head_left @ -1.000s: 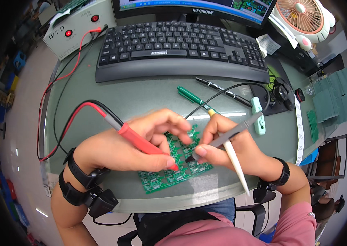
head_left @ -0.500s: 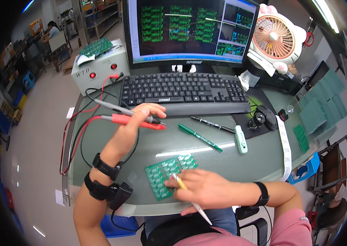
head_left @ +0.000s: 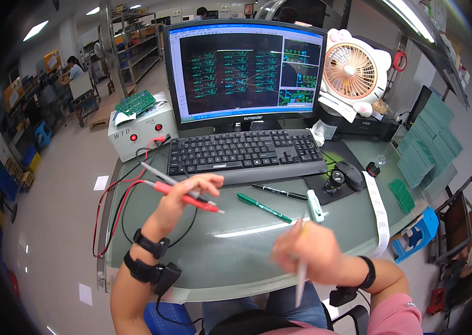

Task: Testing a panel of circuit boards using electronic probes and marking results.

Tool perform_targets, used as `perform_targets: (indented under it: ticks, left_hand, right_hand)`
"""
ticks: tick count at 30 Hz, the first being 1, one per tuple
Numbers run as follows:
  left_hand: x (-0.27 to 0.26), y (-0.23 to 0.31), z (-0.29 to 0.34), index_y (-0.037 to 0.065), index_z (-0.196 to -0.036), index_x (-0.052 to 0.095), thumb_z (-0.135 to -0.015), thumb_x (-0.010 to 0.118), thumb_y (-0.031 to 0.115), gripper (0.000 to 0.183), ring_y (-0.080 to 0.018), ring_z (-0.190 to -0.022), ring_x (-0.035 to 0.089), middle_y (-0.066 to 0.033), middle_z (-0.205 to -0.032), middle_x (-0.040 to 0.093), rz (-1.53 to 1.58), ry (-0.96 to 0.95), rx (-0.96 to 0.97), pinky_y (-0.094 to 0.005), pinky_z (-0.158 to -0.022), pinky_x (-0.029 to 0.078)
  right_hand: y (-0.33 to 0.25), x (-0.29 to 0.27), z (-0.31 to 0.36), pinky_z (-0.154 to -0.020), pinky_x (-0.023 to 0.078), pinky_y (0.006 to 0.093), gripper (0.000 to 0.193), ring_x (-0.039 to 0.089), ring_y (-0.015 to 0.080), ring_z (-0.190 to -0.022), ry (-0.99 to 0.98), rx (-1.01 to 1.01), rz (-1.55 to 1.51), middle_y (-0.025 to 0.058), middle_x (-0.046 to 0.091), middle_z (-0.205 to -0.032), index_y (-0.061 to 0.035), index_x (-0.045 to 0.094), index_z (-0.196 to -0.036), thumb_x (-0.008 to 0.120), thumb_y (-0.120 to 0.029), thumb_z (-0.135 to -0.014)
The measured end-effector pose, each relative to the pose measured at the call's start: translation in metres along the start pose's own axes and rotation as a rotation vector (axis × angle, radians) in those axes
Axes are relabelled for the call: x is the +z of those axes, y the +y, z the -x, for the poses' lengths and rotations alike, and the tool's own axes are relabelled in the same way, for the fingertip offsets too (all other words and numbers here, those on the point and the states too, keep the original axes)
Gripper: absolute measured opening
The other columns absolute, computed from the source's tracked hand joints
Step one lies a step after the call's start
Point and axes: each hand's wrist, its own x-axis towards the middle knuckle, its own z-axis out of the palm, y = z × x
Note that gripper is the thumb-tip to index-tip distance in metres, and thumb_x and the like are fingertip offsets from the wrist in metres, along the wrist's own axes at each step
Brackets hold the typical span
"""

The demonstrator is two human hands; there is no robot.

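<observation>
My left hand [head_left: 183, 198] is over the left part of the green desk mat, its fingers curled around two test probes. The red test probe [head_left: 191, 199] points right, with a bare metal tip. Beside it lies the grey-and-black test probe [head_left: 163, 177], partly covered by my fingers. My right hand [head_left: 314, 254], blurred by motion, is raised over the mat's front right part. A slim whitish pointed tool [head_left: 301, 282] is gripped in it and sticks out above and below the fist; its exact kind is unclear. Nearest to that hand are a green marker [head_left: 264, 208] and a pale green capped pen-like item [head_left: 315, 205].
A black keyboard [head_left: 247, 153] lies before a monitor [head_left: 230, 75] showing a board layout. Probe leads run to a white box [head_left: 141, 134] with green circuit boards [head_left: 136, 103] on top. At right are a mouse [head_left: 351, 175], paper strip [head_left: 377, 215], fan [head_left: 353, 70] and green sheets [head_left: 428, 151].
My right hand has lifted and moved right with the pointed tool. The green circuit board that was under it no longer shows. My left hand still holds both probes. The view has tilted up.
</observation>
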Motion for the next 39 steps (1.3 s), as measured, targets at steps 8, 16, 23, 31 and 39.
perform_targets:
  ticks: [8, 16, 23, 31, 39]
  left_hand:
    - [0.028, 0.009, 0.021, -0.006, -0.101, 0.068, -0.088, 0.031, 0.037, 0.059, -0.0247, -0.116, 0.051, -0.0184, -0.123, 0.060, 0.070, -0.347, -0.289, -0.0344, -0.104, 0.031]
    - [0.023, -0.004, 0.020, 0.001, -0.097, 0.069, -0.094, 0.032, 0.027, 0.045, -0.0177, -0.096, 0.058, -0.0084, -0.098, 0.068, -0.143, -0.336, -0.420, -0.0280, -0.093, 0.040]
    - [0.023, 0.000, 0.016, 0.001, -0.082, 0.069, -0.088, 0.036, 0.040, 0.052, -0.0246, -0.103, 0.054, -0.0165, -0.112, 0.062, -0.189, -0.097, -0.201, -0.0365, -0.096, 0.036]
    - [0.009, -0.014, 0.013, 0.000, -0.070, 0.058, -0.091, 0.032, 0.040, 0.053, -0.0180, -0.070, 0.051, -0.0143, -0.076, 0.057, -0.013, 0.222, -0.142, -0.0288, -0.067, 0.040]
    - [-0.005, -0.021, 0.014, -0.001, -0.071, 0.061, -0.092, 0.029, 0.037, 0.054, -0.0138, -0.061, 0.050, -0.0133, -0.073, 0.059, 0.045, 0.273, -0.103, -0.0258, -0.056, 0.037]
  right_hand:
    - [0.035, 0.012, 0.014, -0.059, 0.059, 0.0311, 0.016, 0.068, 0.0211, -0.069, 0.069, 0.945, -1.199, 0.0128, 0.060, -0.086, -0.0035, 0.043, -0.097, 0.057, -0.012, -0.095]
    - [0.066, -0.005, -0.005, -0.071, 0.051, 0.0301, 0.030, 0.065, 0.0181, -0.081, -0.265, 0.580, -0.429, 0.0072, 0.065, -0.087, -0.0009, 0.056, -0.099, 0.071, -0.024, -0.086]
    - [0.097, 0.016, -0.012, -0.067, 0.049, 0.0233, 0.019, 0.061, 0.0086, -0.075, -0.113, 0.586, -0.784, 0.0051, 0.065, -0.081, -0.0008, 0.056, -0.097, 0.063, -0.018, -0.092]
    - [0.111, 0.022, -0.001, -0.061, 0.047, 0.0248, 0.022, 0.057, 0.0123, -0.063, 0.092, 0.649, -0.797, 0.0086, 0.062, -0.073, -0.0002, 0.056, -0.095, 0.051, -0.022, -0.098]
    - [0.108, 0.028, 0.003, -0.060, 0.047, 0.0247, 0.023, 0.057, 0.0123, -0.064, 0.084, 0.676, -0.809, 0.0088, 0.061, -0.072, 0.0005, 0.056, -0.096, 0.051, -0.021, -0.098]
